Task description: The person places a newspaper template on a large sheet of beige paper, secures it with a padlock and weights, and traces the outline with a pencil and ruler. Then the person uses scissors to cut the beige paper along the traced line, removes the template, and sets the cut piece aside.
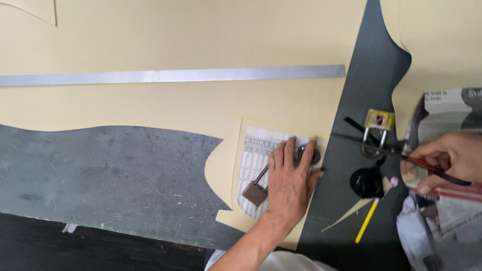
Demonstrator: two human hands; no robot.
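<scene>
My left hand [289,181] lies flat, fingers spread, on a printed newspaper pattern piece [253,155] that rests on a large cream paper sheet [165,108]. Under the fingers sit a round dark metal weight [304,153] and a brown padlock [255,192] as weights. My right hand [449,158] grips scissors with red and black handles [381,145], blades pointing left over the dark table, near a brass padlock [379,123].
A long steel ruler [170,76] lies across the cream sheet. A black round weight [366,181], a yellow pencil [367,221] and folded newspaper [444,110] lie at the right. More cream paper [442,45] fills the upper right. The grey table [100,175] ends at the lower left.
</scene>
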